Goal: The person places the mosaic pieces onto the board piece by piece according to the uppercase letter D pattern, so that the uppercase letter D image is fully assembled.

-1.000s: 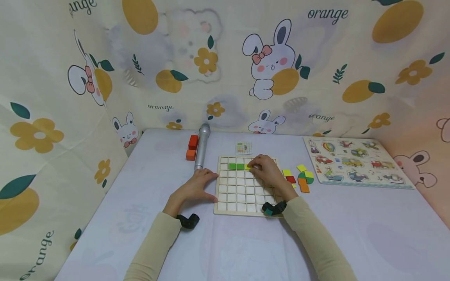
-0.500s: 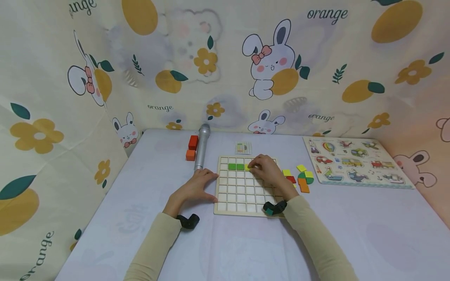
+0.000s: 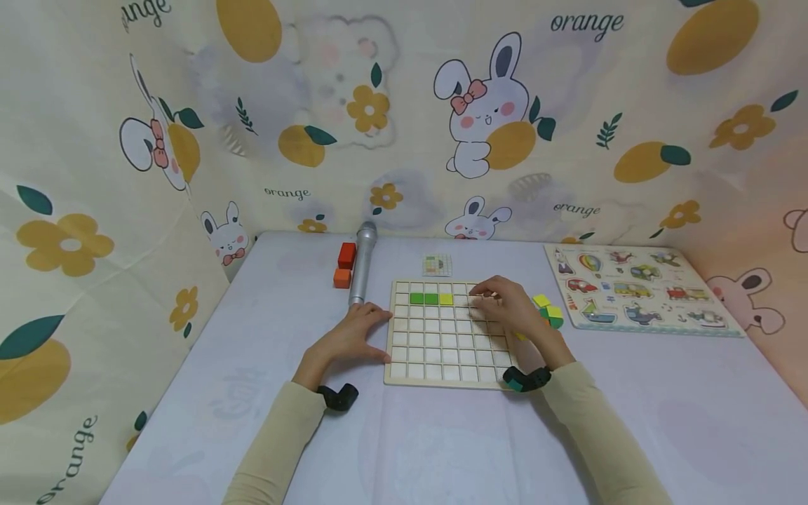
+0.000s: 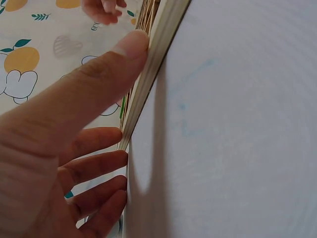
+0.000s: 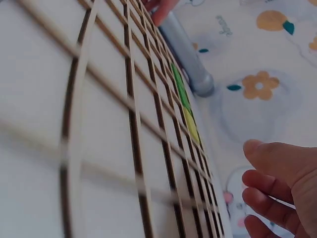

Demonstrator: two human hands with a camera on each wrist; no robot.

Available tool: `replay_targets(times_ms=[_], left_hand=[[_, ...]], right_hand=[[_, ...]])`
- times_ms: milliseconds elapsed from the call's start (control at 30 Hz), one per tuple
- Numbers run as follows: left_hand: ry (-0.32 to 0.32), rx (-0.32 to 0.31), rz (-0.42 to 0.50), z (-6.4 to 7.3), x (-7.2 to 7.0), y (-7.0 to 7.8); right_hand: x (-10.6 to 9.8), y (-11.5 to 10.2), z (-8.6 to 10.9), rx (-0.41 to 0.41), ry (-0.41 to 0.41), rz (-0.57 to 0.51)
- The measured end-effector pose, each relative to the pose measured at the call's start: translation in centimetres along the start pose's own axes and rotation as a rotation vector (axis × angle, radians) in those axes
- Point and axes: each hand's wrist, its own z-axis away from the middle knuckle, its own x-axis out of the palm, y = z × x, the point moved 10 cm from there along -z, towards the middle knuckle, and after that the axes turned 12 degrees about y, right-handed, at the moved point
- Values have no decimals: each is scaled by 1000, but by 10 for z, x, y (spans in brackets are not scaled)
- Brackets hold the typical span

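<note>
A wooden grid board (image 3: 450,344) lies mid-table, with two green square tiles (image 3: 423,299) and one yellow square tile (image 3: 446,299) side by side in its second row. My left hand (image 3: 347,337) touches the board's left edge with thumb and fingertips spread, as the left wrist view also shows. Over the board's upper right part hovers my right hand (image 3: 505,303), its fingers loosely bent. In the right wrist view no tile shows between the right thumb and fingers (image 5: 270,186). Loose yellow and green tiles (image 3: 550,314) lie beyond the right hand, which partly hides the pile.
A grey microphone (image 3: 362,266) lies at the board's upper left, beside a red block (image 3: 346,255) and an orange block (image 3: 342,278). Behind the board is a small pattern card (image 3: 437,265). A picture puzzle board (image 3: 644,291) occupies the right back.
My right hand has let go of the yellow tile and moved to the right, uncovering it in its cell. My left hand has stayed at the board's edge.
</note>
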Motion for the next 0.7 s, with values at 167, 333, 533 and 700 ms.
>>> replay_targets(times_ms=[167, 333, 533, 700], left_hand=[[2, -4, -3, -1, 0, 0], [3, -4, -1, 0, 1, -1], [4, -12, 3, 1, 1, -1], [5, -18, 1, 0, 0, 0]], right_hand=[[-29, 14, 16, 5, 47, 65], [-58, 32, 35, 55, 84, 138], [-85, 50, 56, 93, 110, 210], [-99, 60, 69, 104, 123, 265]])
